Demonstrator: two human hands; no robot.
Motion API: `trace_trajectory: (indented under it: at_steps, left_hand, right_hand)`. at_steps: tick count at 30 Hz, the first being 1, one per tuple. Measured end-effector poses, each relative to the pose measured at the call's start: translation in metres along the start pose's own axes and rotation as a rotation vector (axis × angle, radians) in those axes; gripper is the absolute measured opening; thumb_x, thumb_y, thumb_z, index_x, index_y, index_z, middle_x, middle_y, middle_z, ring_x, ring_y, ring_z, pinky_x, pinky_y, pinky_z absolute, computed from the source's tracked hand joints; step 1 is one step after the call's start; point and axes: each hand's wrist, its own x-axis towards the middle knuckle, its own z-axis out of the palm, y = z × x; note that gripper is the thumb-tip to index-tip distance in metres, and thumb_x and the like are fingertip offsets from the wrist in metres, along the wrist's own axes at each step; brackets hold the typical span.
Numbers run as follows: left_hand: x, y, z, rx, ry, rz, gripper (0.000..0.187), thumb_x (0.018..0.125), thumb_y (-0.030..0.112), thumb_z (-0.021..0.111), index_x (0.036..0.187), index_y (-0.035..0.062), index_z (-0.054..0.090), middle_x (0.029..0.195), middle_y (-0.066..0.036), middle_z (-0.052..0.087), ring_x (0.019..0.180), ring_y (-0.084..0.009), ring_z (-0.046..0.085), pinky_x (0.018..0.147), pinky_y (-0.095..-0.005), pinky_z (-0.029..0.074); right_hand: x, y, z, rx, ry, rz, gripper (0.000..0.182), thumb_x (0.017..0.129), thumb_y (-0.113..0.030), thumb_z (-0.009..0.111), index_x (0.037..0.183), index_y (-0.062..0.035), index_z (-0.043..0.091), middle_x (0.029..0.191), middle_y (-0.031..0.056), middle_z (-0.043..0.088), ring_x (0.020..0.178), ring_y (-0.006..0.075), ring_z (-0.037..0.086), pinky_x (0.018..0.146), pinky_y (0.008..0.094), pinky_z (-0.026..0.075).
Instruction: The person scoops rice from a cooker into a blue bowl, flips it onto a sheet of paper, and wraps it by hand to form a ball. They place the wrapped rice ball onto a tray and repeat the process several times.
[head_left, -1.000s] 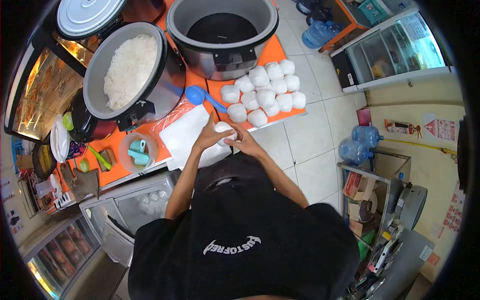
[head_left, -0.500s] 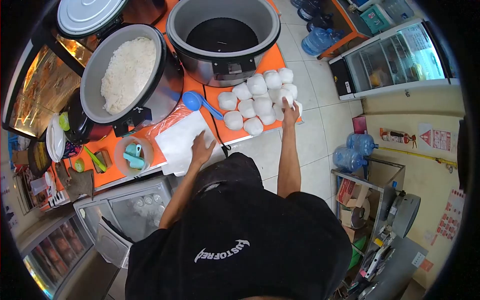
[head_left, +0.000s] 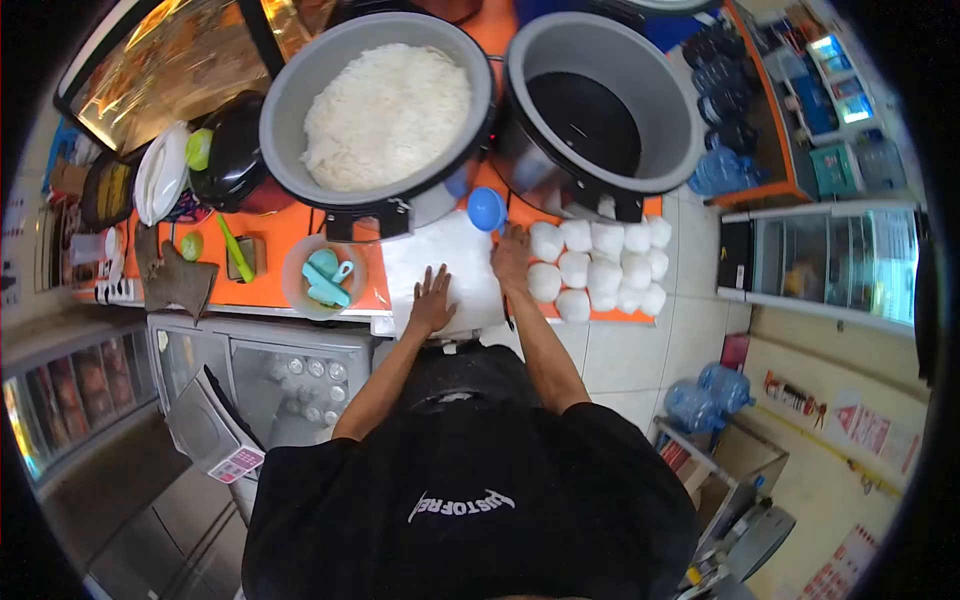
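My left hand (head_left: 432, 303) lies flat with its fingers spread on a stack of white sheets (head_left: 440, 250) at the table's front edge. To its right, my right hand (head_left: 511, 260) has its fingers closed around the handle of a blue scoop (head_left: 487, 209), and most of that handle is hidden under it. The scoop's round bowl rests beside the upper right corner of the sheets. Just right of my right hand, several rounded white packets (head_left: 574, 268) sit close together in rows. Behind the sheets stands an open pot of cooked white rice (head_left: 390, 120).
A second open pot (head_left: 600, 40) with a dark bottom stands behind the packets. Left of the sheets are a clear tub (head_left: 298, 290) with turquoise utensils, a green-handled tool (head_left: 237, 250) and a grey cloth (head_left: 178, 280). A glass-topped freezer (head_left: 270, 370) stands below the table edge.
My right hand has left the white packets and moved left to the scoop's handle. My left hand has spread out on the sheets. The camera view has turned and shifted.
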Motion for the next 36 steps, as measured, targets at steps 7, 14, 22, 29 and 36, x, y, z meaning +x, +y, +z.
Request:
trace_trajectory:
  at_steps: [7, 14, 22, 29, 36]
  left_hand:
    - [-0.016, -0.049, 0.001, -0.706, 0.285, 0.114, 0.069, 0.087, 0.029, 0.065, 0.144, 0.0061, 0.033, 0.15, -0.017, 0.031, 0.141, -0.0338, 0.028, 0.112, -0.0539, 0.026]
    - [-0.054, -0.045, -0.141, -1.337, 0.705, -0.025, 0.102, 0.079, 0.018, 0.077, 0.152, 0.0051, 0.007, 0.156, -0.019, 0.019, 0.143, -0.0318, 0.023, 0.114, -0.0442, 0.025]
    - [-0.036, -0.046, -0.201, -1.087, 0.801, 0.055, 0.14, 0.057, 0.03, 0.092, 0.151, 0.0024, -0.009, 0.158, -0.022, -0.007, 0.147, -0.0345, 0.004, 0.118, -0.0463, 0.013]
    - [-0.038, -0.046, -0.203, -1.091, 0.815, 0.065, 0.139, 0.058, 0.032, 0.091, 0.151, 0.0016, -0.007, 0.157, -0.025, -0.006, 0.147, -0.0362, 0.0, 0.118, -0.0471, 0.012]
    - [-0.035, -0.047, -0.198, -1.054, 0.832, 0.063, 0.138, 0.058, 0.033, 0.09, 0.151, 0.0014, -0.008, 0.157, -0.026, -0.009, 0.147, -0.036, -0.003, 0.118, -0.0467, 0.01]
  right_hand:
    - [0.01, 0.005, -0.045, 0.131, -0.348, 0.154, 0.033, 0.091, -0.027, 0.056, 0.089, 0.0055, 0.059, 0.088, 0.0261, 0.061, 0.086, 0.0416, 0.058, 0.081, 0.0518, 0.044]
    - [0.033, -0.058, -0.257, 0.908, 0.018, 0.449, 0.03, 0.099, -0.01, 0.044, 0.127, 0.001, 0.047, 0.078, 0.003, 0.057, 0.055, 0.0093, 0.053, 0.049, 0.0251, 0.041]
    - [0.313, -0.161, -0.217, -0.311, -0.132, -0.39, 0.046, 0.086, -0.011, 0.053, 0.131, -0.0019, 0.05, 0.077, 0.0196, 0.065, 0.062, 0.0354, 0.064, 0.055, 0.0453, 0.05]
    - [0.369, -0.157, -0.184, -0.407, -0.535, -0.91, 0.026, 0.093, -0.017, 0.05, 0.111, -0.0007, 0.059, 0.08, 0.017, 0.067, 0.073, 0.0364, 0.067, 0.061, 0.0467, 0.053]
    - [0.332, -0.176, -0.204, -0.262, -0.973, -0.898, 0.035, 0.093, -0.026, 0.055, 0.121, -0.0061, 0.057, 0.091, 0.0221, 0.067, 0.086, 0.0404, 0.065, 0.076, 0.0491, 0.051]
